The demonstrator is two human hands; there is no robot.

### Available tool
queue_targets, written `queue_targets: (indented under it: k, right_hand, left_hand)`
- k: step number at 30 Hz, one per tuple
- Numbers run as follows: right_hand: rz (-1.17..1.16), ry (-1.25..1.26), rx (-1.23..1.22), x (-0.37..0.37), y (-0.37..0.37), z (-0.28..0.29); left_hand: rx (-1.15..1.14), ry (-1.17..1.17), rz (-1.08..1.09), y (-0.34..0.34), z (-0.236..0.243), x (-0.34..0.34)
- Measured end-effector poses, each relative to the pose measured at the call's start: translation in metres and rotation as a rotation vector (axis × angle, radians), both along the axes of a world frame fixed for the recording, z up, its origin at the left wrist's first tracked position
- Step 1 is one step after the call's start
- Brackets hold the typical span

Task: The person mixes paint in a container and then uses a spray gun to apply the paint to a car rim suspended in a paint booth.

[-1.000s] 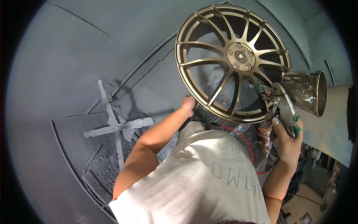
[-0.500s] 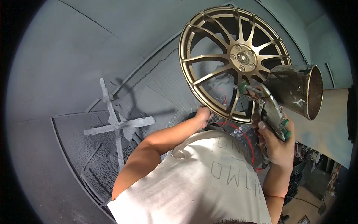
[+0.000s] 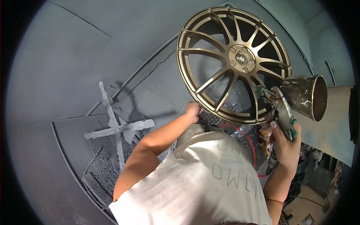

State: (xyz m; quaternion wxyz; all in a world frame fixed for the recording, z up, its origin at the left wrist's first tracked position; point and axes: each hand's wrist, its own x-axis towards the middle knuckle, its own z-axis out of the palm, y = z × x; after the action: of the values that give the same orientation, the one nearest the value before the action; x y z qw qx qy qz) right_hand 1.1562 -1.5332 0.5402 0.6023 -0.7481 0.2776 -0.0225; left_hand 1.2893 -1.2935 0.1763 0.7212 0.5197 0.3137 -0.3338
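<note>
wheel: gold, many-spoked, in the upper middle of the view, its face and round hub turned toward the camera
left hand: at the wheel's lower left edge, fingers curled and partly hidden; whether it is closed on the rim, i cannot tell
right hand: wrapped round the handle of a spray gun, thumb on the near side
gun position: its green-tinged front end overlaps the lower right spokes in this view; i cannot tell whether they touch
cup: metal, paint-smeared, beside the gun, tipped over with its wide mouth toward the right
red hose: curving below the wheel, near the right forearm
grey cross-shaped stand: left of the left forearm, crusted with coating
shirt: white, with dark lettering
</note>
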Motion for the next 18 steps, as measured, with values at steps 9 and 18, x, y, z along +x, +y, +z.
queue_targets:
  k: [9, 18]
  right_hand:
    - [-0.038, -0.131, 0.105, 0.011, 0.010, 0.006]
    - [0.154, -0.086, 0.204, 0.011, 0.014, 0.020]
  left_hand:
    - [0.087, -0.071, -0.004, 0.018, 0.008, 0.042]
    - [0.049, -0.008, -0.108, -0.011, 0.002, -0.015]
